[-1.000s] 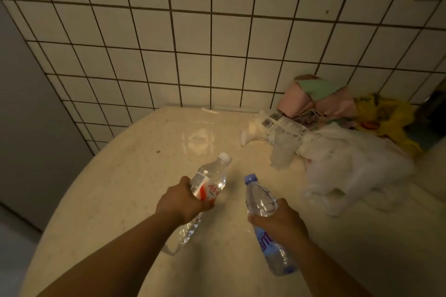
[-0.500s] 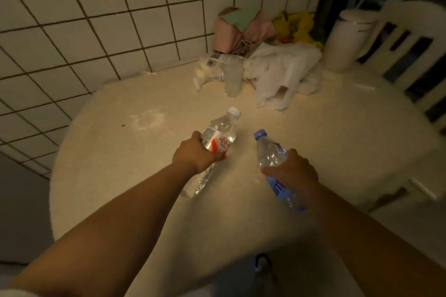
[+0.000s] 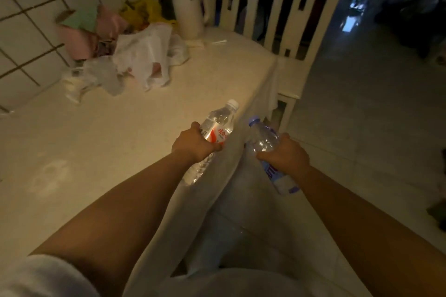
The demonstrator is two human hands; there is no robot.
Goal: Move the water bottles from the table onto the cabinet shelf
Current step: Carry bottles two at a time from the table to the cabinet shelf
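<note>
The left hand point(image 3: 196, 146) grips a clear bottle with a red and white label point(image 3: 218, 126) around its middle, white cap pointing away, held over the right edge of the surface point(image 3: 96, 140). The right hand point(image 3: 284, 155) grips a second bottle with a blue cap and blue label point(image 3: 264, 149), tilted, off the surface and above the floor point(image 3: 362, 128). Both bottles are lifted; neither stands on the surface. The cabinet shelf is not in view, so the carry is likely only beginning.

Risks, as I judge them: each bottle is thin, soft plastic held by one hand at mid-body, and a loose hold on a slick wall could let one slide out and drop to the floor. The room is dim, and two chairs point(image 3: 299, 31) stand close against the far right corner of the surface; a turn toward the unseen cabinet could swing a bottle or an elbow into a chair back. With both hands full, neither is free to open a cabinet door, if there is one, which could force an awkward one-handed juggle. The plastic bags point(image 3: 144, 55) and kettle point(image 3: 189, 9) near the far edge lie well apart from the hands and seem unlikely to interfere.
</note>
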